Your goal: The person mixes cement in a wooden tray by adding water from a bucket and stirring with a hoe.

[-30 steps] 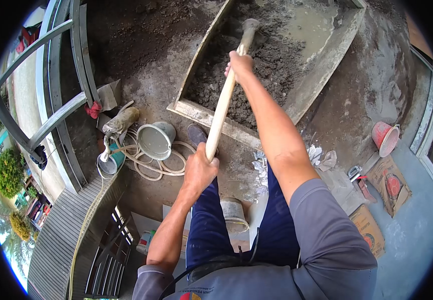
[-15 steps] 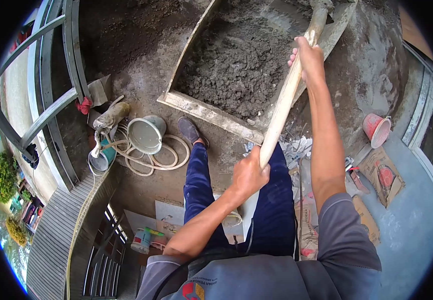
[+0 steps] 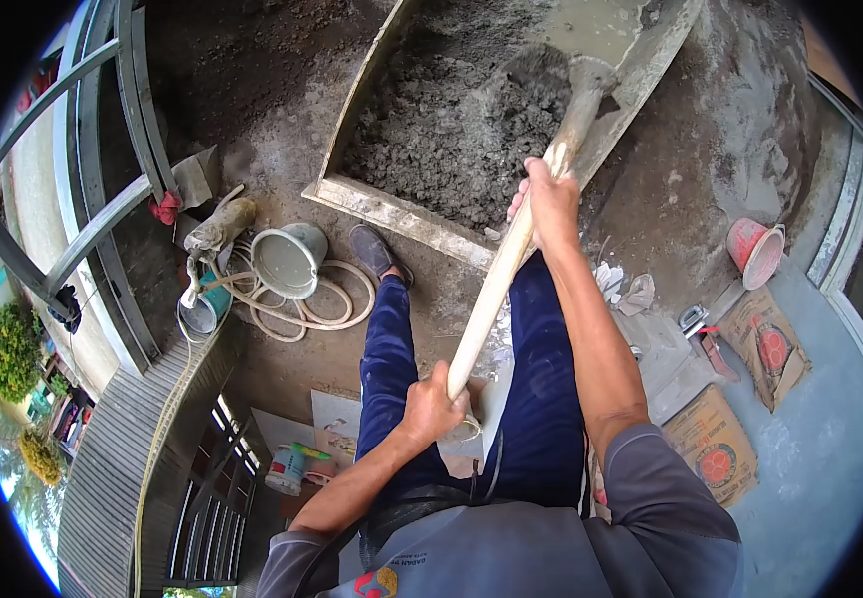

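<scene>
A long wooden handle (image 3: 491, 289) runs diagonally from near my waist up into a wood-edged trough (image 3: 407, 217). My left hand (image 3: 433, 407) is wrapped round its lower end. Higher up, near the trough's edge, my right hand (image 3: 549, 204) grips the same handle. The handle's far end, with a metal socket (image 3: 591, 75), reaches into grey wet mortar (image 3: 431, 130); the blade there is mostly hidden by mortar. Greyish water (image 3: 591, 30) pools at the trough's far end.
A grey bucket (image 3: 289, 261) stands left of my foot, beside a coiled hose (image 3: 352, 321) and a teal bucket (image 3: 205, 304). To the right are a red bucket (image 3: 755, 253) and paper cement bags (image 3: 716, 448). A metal railing (image 3: 103, 229) rises on the left.
Both hands and the handle have moved toward my body and to the left. More of the socket end and the pooled water now shows.
</scene>
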`<state>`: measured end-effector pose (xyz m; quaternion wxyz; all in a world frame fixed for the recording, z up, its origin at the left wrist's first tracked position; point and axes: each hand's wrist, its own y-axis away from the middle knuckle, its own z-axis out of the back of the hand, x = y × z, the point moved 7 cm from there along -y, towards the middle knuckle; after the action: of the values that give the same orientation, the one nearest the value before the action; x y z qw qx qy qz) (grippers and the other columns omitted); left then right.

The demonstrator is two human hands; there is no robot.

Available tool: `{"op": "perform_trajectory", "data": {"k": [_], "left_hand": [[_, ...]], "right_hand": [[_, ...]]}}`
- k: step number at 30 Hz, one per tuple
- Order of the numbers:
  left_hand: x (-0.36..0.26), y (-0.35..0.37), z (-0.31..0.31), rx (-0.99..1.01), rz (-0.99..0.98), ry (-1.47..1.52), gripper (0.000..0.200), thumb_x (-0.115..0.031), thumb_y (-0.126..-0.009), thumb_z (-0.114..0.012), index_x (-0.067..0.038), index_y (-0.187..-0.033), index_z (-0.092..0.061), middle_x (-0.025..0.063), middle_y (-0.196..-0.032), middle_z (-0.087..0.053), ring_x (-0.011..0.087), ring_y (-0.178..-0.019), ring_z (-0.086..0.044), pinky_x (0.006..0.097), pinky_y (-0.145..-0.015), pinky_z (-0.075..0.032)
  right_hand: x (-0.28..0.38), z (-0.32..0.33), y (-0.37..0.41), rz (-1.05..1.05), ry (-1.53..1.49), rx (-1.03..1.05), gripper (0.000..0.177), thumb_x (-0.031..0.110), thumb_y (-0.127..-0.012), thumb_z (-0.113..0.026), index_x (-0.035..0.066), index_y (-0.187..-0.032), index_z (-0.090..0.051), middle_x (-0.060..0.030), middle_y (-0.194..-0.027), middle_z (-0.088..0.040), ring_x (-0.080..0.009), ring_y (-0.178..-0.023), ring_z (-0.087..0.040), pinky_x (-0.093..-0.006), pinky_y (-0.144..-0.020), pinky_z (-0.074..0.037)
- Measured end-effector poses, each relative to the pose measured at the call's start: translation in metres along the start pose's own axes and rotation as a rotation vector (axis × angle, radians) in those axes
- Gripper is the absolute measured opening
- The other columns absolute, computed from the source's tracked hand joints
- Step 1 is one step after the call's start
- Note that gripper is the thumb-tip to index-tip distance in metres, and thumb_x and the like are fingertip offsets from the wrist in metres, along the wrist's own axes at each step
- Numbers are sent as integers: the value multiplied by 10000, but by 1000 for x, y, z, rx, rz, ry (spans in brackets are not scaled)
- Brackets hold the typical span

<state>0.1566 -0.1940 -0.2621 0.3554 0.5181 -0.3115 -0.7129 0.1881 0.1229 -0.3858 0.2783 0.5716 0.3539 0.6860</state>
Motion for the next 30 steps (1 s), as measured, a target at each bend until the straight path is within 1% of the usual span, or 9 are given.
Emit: {"op": "perform_trajectory", "data": {"k": [3, 6, 9, 11, 13, 19, 25, 28, 30], "left_hand": [[-63, -48, 21, -51, -51, -8, 340, -122, -811, -715, 18, -1037, -503, 313, -764, -659, 499, -799, -695, 540, -698, -565], [-110, -77, 54, -108, -79, 24, 320, -114, -826, -699, 21, -1042, -504, 322, -793, -665, 513, -835, -689, 538, -732, -557], [-100, -77, 66, -129, 33, 7, 322, -117, -833, -698, 22, -1049, -504, 329, -815, -672, 517, -847, -687, 549, -752, -553], [-52, -48, 55, -137, 129, -15, 346, -127, -830, -713, 22, -1052, -494, 336, -814, -676, 518, -829, -687, 573, -761, -555], [-5, -20, 45, -122, 167, 3, 343, -123, -829, -708, 21, -1053, -490, 339, -818, -677, 518, -829, -687, 576, -749, -558], [0, 13, 9, -57, 90, 7, 337, -129, -828, -704, -3, -1048, -482, 316, -770, -672, 503, -769, -690, 561, -691, -568], [-118, -99, 28, -136, -131, 40, 338, -120, -829, -703, 13, -1060, -495, 333, -793, -668, 509, -792, -688, 567, -713, -553], [-119, -119, 27, -134, -74, 28, 333, -116, -835, -702, 17, -1060, -495, 338, -813, -671, 514, -818, -686, 562, -737, -553], [-78, -96, 14, -103, 43, -2, 335, -131, -844, -702, 10, -1064, -493, 334, -810, -677, 517, -817, -689, 573, -758, -556]], "right_hand": [[104, -10, -23, 215, 53, 10, 348, 157, -908, -626, -88, -1085, -453, -120, -767, -575, -173, -532, -580, -336, -440, -531], [142, -27, -80, 257, 152, 74, 438, 157, -910, -617, -196, -1123, -469, -144, -823, -585, -182, -602, -609, -326, -520, -578], [62, -61, -94, 13, 213, 53, 477, 121, -986, -584, -171, -1327, -419, -88, -769, -539, -156, -549, -561, -285, -498, -581], [-56, -77, -97, -202, 172, 76, 351, 125, -950, -614, -91, -1195, -486, -87, -713, -550, -192, -493, -568, -362, -430, -563], [-117, -81, -79, -234, 130, 86, 273, 185, -924, -644, -39, -1033, -533, -94, -651, -559, -209, -447, -571, -397, -381, -527], [-25, -41, -6, -36, 107, 40, 292, 164, -934, -611, -53, -1072, -475, -77, -689, -556, -162, -464, -567, -329, -389, -520], [144, -12, -86, 223, 184, -12, 436, 143, -953, -603, -151, -1231, -440, -89, -829, -551, -145, -589, -572, -297, -490, -566], [111, -15, -138, 162, 209, -44, 370, 140, -922, -624, -128, -1123, -468, -105, -786, -568, -163, -533, -565, -314, -478, -565], [29, -27, -127, -26, 229, 4, 387, 136, -929, -631, -137, -1159, -484, -87, -757, -561, -175, -545, -583, -318, -469, -565]]}}
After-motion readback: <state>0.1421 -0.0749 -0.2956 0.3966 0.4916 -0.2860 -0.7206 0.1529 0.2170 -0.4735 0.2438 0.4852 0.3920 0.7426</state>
